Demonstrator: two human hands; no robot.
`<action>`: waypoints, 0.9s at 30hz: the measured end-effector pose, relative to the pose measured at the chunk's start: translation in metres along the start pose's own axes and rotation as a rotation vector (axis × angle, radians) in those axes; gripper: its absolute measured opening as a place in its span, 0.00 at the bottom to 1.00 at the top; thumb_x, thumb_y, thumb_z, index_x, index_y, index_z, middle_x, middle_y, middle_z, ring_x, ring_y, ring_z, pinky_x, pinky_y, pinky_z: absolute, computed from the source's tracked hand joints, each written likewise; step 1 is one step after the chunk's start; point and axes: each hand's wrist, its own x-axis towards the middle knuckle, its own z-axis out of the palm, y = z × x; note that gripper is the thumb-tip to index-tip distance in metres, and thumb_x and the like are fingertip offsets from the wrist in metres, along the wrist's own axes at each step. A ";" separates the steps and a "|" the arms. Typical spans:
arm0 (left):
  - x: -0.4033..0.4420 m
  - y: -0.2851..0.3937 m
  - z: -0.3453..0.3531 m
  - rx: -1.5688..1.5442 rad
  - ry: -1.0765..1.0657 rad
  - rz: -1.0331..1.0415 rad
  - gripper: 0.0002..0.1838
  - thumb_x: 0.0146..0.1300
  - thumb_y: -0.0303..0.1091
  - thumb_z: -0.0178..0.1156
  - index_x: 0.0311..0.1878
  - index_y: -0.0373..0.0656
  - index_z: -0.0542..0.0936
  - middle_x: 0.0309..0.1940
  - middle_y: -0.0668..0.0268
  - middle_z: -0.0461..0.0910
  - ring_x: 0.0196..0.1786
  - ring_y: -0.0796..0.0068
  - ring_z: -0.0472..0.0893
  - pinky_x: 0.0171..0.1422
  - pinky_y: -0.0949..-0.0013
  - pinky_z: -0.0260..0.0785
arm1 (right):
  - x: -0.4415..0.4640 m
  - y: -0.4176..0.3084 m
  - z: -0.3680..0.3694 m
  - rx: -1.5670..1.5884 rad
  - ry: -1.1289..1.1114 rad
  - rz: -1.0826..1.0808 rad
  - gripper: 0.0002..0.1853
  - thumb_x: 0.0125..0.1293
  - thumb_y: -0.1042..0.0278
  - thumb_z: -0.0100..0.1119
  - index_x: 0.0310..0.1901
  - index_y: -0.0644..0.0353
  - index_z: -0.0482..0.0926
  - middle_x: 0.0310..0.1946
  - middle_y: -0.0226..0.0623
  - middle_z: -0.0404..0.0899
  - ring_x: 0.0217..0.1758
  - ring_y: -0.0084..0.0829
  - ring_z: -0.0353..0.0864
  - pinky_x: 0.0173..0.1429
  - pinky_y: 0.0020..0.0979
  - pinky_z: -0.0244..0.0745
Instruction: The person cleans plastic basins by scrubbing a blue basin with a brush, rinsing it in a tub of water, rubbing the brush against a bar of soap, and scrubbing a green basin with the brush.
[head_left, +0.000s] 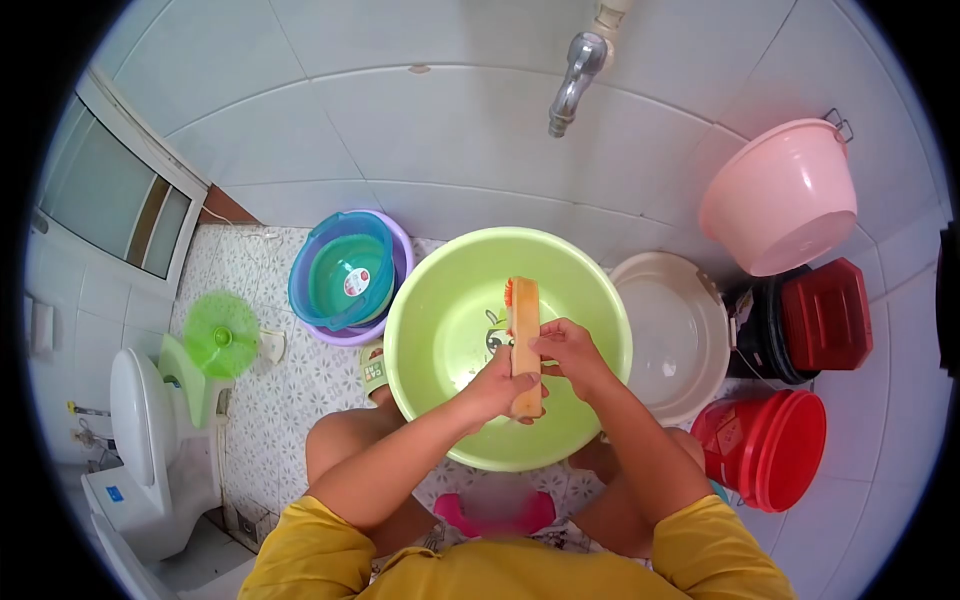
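Over a large light-green basin [430, 300], a wooden scrubbing brush [526, 335] is held upright on its edge, its orange-red bristles turned to the left. My left hand [495, 388] is wrapped round the brush's lower part, thumb across the wooden back. At the brush's right side, my right hand [570, 352] closes its thumb and fingers on the wood near the middle; some fingertips are hidden. A cartoon face is printed on the basin's bottom, partly covered by the brush and hands.
Nested teal and purple basins [400, 262] stand left. A whitish basin [672, 395], a red bucket [790, 450] and a dark-red container [827, 315] stand right. A pink bucket [785, 200] hangs on the wall. The tap [575, 85] is above; a toilet [145, 415] is far left.
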 end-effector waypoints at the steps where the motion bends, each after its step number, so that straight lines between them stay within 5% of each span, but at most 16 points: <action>1: 0.000 0.001 -0.002 0.018 -0.021 -0.019 0.24 0.68 0.31 0.47 0.63 0.47 0.51 0.47 0.57 0.74 0.40 0.64 0.81 0.38 0.66 0.79 | 0.000 -0.002 0.000 0.015 -0.007 0.005 0.18 0.61 0.67 0.58 0.50 0.65 0.69 0.41 0.40 0.75 0.44 0.33 0.78 0.47 0.35 0.76; 6: 0.002 -0.004 -0.003 0.092 -0.032 0.039 0.25 0.66 0.30 0.47 0.63 0.43 0.51 0.47 0.58 0.73 0.41 0.65 0.81 0.38 0.66 0.78 | -0.005 -0.003 0.004 -0.003 -0.024 -0.049 0.26 0.61 0.65 0.59 0.58 0.64 0.62 0.41 0.42 0.75 0.45 0.35 0.78 0.47 0.38 0.76; 8: 0.002 -0.008 -0.006 0.164 -0.037 0.071 0.25 0.66 0.29 0.47 0.63 0.41 0.51 0.47 0.57 0.74 0.42 0.65 0.81 0.39 0.66 0.77 | -0.011 -0.012 0.009 0.078 0.034 0.010 0.38 0.59 0.62 0.61 0.65 0.61 0.50 0.44 0.44 0.73 0.47 0.37 0.77 0.48 0.40 0.76; 13: 0.003 -0.022 -0.006 0.810 0.051 0.138 0.27 0.60 0.32 0.53 0.58 0.34 0.54 0.33 0.48 0.78 0.36 0.53 0.80 0.38 0.58 0.72 | 0.004 -0.001 0.003 -0.083 0.068 -0.055 0.47 0.57 0.63 0.64 0.69 0.57 0.40 0.48 0.47 0.68 0.49 0.38 0.76 0.46 0.38 0.79; 16: -0.008 -0.002 0.002 0.974 0.050 0.027 0.28 0.61 0.36 0.54 0.58 0.34 0.55 0.38 0.49 0.79 0.42 0.55 0.81 0.46 0.62 0.72 | -0.003 -0.008 0.007 -0.086 0.093 -0.082 0.47 0.56 0.65 0.65 0.69 0.56 0.40 0.49 0.48 0.66 0.49 0.39 0.76 0.43 0.38 0.80; 23: -0.009 0.004 -0.004 0.771 0.128 0.162 0.25 0.60 0.42 0.59 0.54 0.39 0.64 0.41 0.55 0.78 0.43 0.62 0.80 0.46 0.64 0.71 | -0.007 -0.014 0.009 0.029 0.018 -0.197 0.47 0.56 0.72 0.61 0.70 0.43 0.40 0.46 0.46 0.67 0.44 0.39 0.78 0.40 0.35 0.81; 27: -0.003 0.019 -0.017 0.632 0.427 0.410 0.14 0.62 0.34 0.57 0.48 0.39 0.71 0.41 0.60 0.77 0.41 0.69 0.78 0.47 0.67 0.70 | -0.016 -0.022 0.013 -0.008 -0.045 -0.248 0.49 0.56 0.75 0.60 0.71 0.38 0.38 0.46 0.45 0.68 0.44 0.37 0.78 0.39 0.33 0.81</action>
